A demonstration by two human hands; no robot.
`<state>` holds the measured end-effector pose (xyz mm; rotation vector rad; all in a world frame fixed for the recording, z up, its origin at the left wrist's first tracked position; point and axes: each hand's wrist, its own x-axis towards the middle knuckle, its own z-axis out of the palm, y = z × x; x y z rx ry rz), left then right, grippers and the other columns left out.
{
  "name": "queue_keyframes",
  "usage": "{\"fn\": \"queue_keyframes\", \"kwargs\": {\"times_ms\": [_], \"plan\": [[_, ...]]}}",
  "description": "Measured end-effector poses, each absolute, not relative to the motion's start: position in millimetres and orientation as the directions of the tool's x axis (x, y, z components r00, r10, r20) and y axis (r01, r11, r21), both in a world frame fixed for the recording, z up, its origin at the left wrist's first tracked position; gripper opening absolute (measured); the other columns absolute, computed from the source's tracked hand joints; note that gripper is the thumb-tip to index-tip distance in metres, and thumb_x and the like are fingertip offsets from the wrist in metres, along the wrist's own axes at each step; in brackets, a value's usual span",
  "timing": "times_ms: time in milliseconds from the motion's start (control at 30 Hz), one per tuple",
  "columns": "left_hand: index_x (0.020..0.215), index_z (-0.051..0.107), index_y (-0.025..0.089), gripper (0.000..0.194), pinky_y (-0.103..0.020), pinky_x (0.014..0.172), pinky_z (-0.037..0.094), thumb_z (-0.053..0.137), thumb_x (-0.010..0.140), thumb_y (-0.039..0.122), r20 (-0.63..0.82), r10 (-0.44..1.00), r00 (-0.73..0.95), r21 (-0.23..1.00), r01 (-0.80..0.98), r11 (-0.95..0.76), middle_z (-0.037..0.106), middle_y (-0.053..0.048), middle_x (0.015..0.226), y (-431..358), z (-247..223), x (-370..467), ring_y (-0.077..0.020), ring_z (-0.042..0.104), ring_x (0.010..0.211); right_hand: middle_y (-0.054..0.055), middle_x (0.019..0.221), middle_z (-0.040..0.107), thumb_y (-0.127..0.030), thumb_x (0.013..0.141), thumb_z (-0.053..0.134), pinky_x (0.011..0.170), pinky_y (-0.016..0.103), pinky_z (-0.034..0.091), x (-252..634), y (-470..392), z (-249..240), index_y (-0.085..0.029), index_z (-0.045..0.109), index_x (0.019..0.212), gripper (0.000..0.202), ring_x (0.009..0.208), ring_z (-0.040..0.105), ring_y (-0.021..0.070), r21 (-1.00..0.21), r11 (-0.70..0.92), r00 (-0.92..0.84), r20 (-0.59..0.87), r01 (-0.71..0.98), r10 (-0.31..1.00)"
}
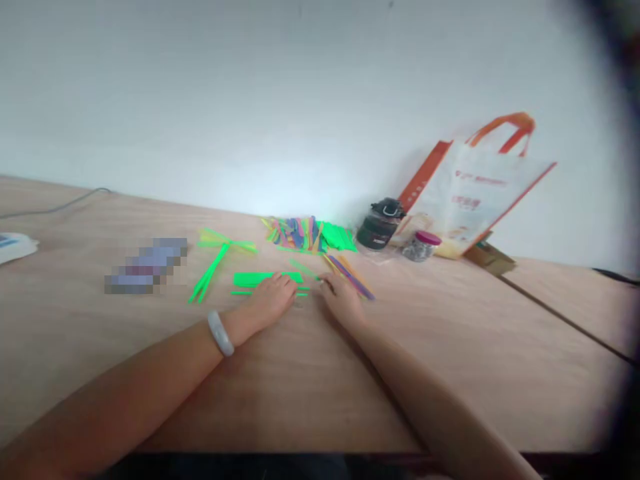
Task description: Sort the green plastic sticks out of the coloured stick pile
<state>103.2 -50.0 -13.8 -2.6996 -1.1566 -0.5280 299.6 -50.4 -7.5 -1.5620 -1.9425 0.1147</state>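
Note:
My left hand (275, 295), with a pale bangle (221, 333) at its wrist, lies palm down over a wide green strip (245, 279) and thin green strips (241, 293). Its fingers look stretched out on them. Close by, my right hand (341, 299) has its fingers pinched at the end of a thin green strip (304, 269), which slants up to the left. Several purple and orange strips (350, 275) lie just beyond the right hand. To the left is a bundle of green and yellow strips (215, 263), spread out in a T-like shape.
Against the wall stand a pile of coloured strips (295, 233), green strips (337, 236), a dark bottle (380, 227), a jar with a pink lid (421, 247) and a white-and-orange bag (480, 193). A blurred-out flat object (147, 267) lies left. A cable (65, 205) runs at far left.

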Motion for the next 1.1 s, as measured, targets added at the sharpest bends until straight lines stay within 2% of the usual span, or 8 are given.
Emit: {"fn": "queue_keyframes", "kwargs": {"times_ms": [167,400,667,1100], "plan": [[0.105,0.058,0.017,0.022,-0.032,0.082,0.044,0.040,0.093,0.021,0.473,0.656,0.588,0.091,0.709,-0.700,0.058,-0.006,0.095,-50,-15,102,-0.0194,0.053,0.092,0.005,0.100,0.068,-0.017,0.078,0.042,0.088,0.034,0.044,290,-51,-13,-0.020,0.067,0.097,0.031,0.096,0.060,0.0185,-0.624,0.376,-0.126,0.407,0.685,0.905],[0.111,0.059,0.018,0.026,-0.029,0.075,0.045,0.039,0.094,0.021,0.499,0.666,0.554,0.175,0.689,-0.703,0.054,-0.005,0.091,-49,-17,101,-0.0176,0.052,0.086,0.003,0.078,0.067,-0.023,0.080,0.040,0.073,0.031,0.048,279,-56,-14,-0.018,0.068,0.099,0.034,0.078,0.060,0.0173,-0.781,0.345,-0.131,0.326,0.520,0.936],[0.105,0.062,0.018,0.027,-0.027,0.072,0.045,0.038,0.093,0.018,0.491,0.683,0.541,0.156,0.717,-0.679,0.054,-0.005,0.089,-49,-18,98,-0.0163,0.052,0.081,0.002,0.075,0.066,-0.024,0.080,0.042,0.070,0.030,0.047,275,-64,-11,-0.021,0.067,0.107,0.037,0.077,0.058,0.0176,-0.778,0.355,-0.183,0.305,0.519,0.935],[0.101,0.065,0.019,0.027,-0.026,0.071,0.044,0.039,0.093,0.018,0.525,0.703,0.479,0.215,0.725,-0.654,0.053,-0.004,0.084,-55,-14,95,-0.0155,0.052,0.080,0.003,0.078,0.066,-0.028,0.083,0.045,0.067,0.030,0.048,272,-68,-14,-0.018,0.064,0.113,0.037,0.071,0.058,0.0163,-0.801,0.360,-0.195,0.303,0.478,0.933]]}}
